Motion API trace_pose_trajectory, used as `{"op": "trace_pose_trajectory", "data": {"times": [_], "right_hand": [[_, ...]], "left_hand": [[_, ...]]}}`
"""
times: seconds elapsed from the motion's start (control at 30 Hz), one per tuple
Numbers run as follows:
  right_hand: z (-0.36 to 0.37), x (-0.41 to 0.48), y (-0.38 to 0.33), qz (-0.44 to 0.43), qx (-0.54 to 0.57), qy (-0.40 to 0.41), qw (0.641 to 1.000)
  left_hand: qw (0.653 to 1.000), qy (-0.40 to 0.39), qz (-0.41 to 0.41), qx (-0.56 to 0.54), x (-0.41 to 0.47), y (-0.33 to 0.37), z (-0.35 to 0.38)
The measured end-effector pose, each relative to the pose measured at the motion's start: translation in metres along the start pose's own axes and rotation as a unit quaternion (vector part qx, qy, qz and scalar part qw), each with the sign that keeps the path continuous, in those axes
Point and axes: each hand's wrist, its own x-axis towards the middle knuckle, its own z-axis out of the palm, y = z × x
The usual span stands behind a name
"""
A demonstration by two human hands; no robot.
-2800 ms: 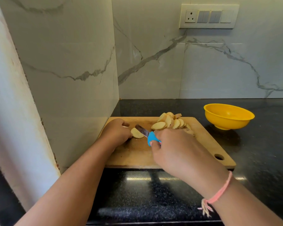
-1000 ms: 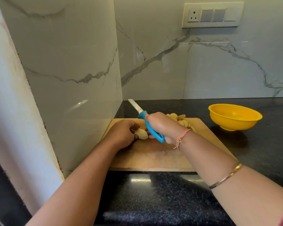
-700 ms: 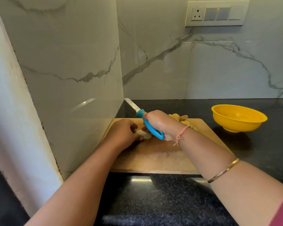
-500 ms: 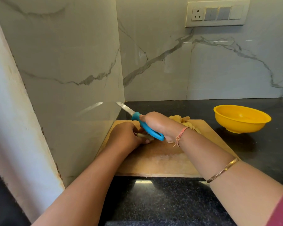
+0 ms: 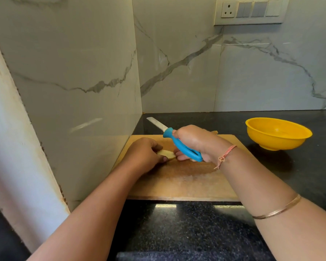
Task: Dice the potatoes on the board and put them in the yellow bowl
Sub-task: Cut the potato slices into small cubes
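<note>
Potato slice (image 5: 167, 153) lies pinched between left fingers (image 5: 163, 159).

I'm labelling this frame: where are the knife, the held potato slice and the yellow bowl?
knife (image 5: 186, 150), head view, on the blue handle.
potato slice (image 5: 167, 153), head view, on its pale cut face.
yellow bowl (image 5: 279, 142), head view, on its outer wall.
</note>
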Motion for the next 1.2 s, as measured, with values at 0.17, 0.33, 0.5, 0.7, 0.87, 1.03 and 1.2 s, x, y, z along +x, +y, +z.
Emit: {"op": "trace_pose_trajectory", "data": {"times": [0.17, 0.33, 0.5, 0.7, 0.87, 1.03, 1.2], "right_hand": [[0.006, 0.006, 0.001, -0.017, 0.012, 0.017, 1.0], [0.012, 0.007, 0.0, -0.044, -0.029, 0.043, 0.998], [0.01, -0.003, -0.002, -0.056, -0.013, 0.013, 0.998], [-0.004, -0.034, -0.002, -0.13, -0.205, 0.08, 0.967], [-0.008, -0.066, 0.017, -0.18, -0.37, 0.122, 0.903], [-0.001, -0.084, 0.031, -0.181, -0.41, 0.121, 0.886], [0.008, -0.084, 0.029, -0.17, -0.44, 0.12, 0.873]], "left_hand": [[1.0, 0.004, 0.01, 0.005, 0.0, -0.001, 0.0], [1.0, 0.024, 0.001, 0.018, 0.001, -0.003, 0.001], [0.999, 0.043, -0.018, 0.013, 0.004, -0.005, 0.002], [0.998, 0.053, -0.017, 0.008, 0.004, -0.005, 0.004], [0.999, 0.051, -0.014, 0.011, 0.003, -0.005, 0.002], [0.999, 0.041, -0.015, 0.022, 0.001, -0.003, 0.001], [0.999, 0.037, -0.007, 0.027, -0.001, -0.002, 0.003]]}}
